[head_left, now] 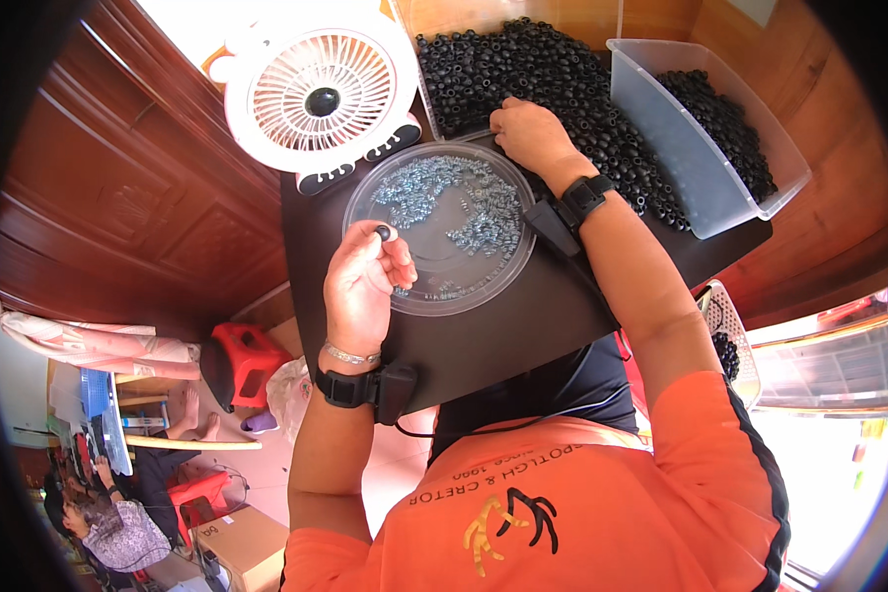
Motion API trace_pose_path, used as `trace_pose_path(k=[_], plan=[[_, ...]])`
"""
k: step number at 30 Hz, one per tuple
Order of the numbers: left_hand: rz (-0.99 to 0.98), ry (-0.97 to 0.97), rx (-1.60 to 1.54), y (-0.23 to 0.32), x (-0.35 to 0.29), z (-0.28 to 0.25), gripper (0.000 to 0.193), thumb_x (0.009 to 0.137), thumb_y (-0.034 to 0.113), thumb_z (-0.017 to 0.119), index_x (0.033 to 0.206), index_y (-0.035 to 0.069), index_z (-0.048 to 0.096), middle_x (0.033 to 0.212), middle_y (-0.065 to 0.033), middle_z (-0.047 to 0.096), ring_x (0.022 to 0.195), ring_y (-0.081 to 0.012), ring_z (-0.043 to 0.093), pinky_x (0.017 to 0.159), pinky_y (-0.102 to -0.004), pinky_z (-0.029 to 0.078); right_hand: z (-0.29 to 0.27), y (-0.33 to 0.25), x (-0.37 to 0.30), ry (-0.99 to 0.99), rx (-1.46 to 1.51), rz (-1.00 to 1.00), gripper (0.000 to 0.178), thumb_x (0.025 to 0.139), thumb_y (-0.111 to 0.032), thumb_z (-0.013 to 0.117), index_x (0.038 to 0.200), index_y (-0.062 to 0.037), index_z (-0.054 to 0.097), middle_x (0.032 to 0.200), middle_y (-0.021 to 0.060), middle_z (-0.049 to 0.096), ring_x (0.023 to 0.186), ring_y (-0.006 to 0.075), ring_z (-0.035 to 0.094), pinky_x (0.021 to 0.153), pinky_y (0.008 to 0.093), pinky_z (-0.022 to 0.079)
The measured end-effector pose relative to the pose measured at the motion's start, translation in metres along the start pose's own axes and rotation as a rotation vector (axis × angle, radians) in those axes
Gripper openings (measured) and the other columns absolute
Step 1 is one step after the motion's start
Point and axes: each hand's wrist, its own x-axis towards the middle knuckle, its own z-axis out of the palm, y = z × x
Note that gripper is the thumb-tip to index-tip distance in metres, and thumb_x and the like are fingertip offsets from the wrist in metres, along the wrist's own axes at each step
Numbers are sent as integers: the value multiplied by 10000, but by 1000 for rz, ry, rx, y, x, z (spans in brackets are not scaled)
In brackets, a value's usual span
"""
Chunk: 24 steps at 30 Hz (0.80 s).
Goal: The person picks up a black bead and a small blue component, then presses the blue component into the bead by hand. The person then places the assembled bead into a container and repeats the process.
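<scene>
My left hand is raised at the near left rim of a round clear tray. Between its thumb and forefinger it pinches a small black plastic cap. Many tiny shiny bluish metal pieces lie scattered in the tray. My right hand reaches beyond the tray to the near edge of a heap of small hollow black caps. Its fingers are curled together there; whatever is between them is hidden. Both wrists wear black straps with small devices.
A white fan stands left of the heap. At the right, a translucent plastic bin holds more black caps. Everything rests on a dark tabletop. At lower left, another person sits near a cardboard box and a red stool.
</scene>
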Motion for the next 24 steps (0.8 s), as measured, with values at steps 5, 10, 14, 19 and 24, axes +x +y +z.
trace_pose_path(k=[5,10,14,19,24], plan=[[14,-22,15,1,0,-1,175,940,214,484,984,54,538,781,-89,566,680,-190,565,599,-277,443,0,-2,3,-58,-78,67,148,805,-202,641,847,-61,658,941,122,623,890,321,627,807,419,514],[3,-48,6,1,0,0,185,936,216,486,978,46,543,778,-91,570,681,-191,565,607,-275,445,-10,1,4,-190,-125,118,203,795,-77,547,931,-32,691,962,193,674,944,351,647,828,429,521],[13,-52,14,1,-2,0,188,936,215,485,978,42,544,781,-90,571,681,-193,566,608,-274,446,-15,0,1,-234,-130,91,209,796,-67,537,934,-32,690,959,189,675,940,353,648,827,427,522],[9,-63,13,-1,-1,2,194,937,214,479,976,36,544,777,-93,573,678,-194,567,604,-274,449,-8,13,-3,-145,-166,128,130,806,-139,580,840,-45,661,869,178,667,879,364,635,777,456,507],[19,-77,13,0,-1,2,193,937,212,479,980,36,542,780,-95,572,681,-196,568,604,-277,452,-17,6,-6,-181,-164,101,126,803,-133,571,844,-56,662,879,181,667,883,365,636,775,456,507]])
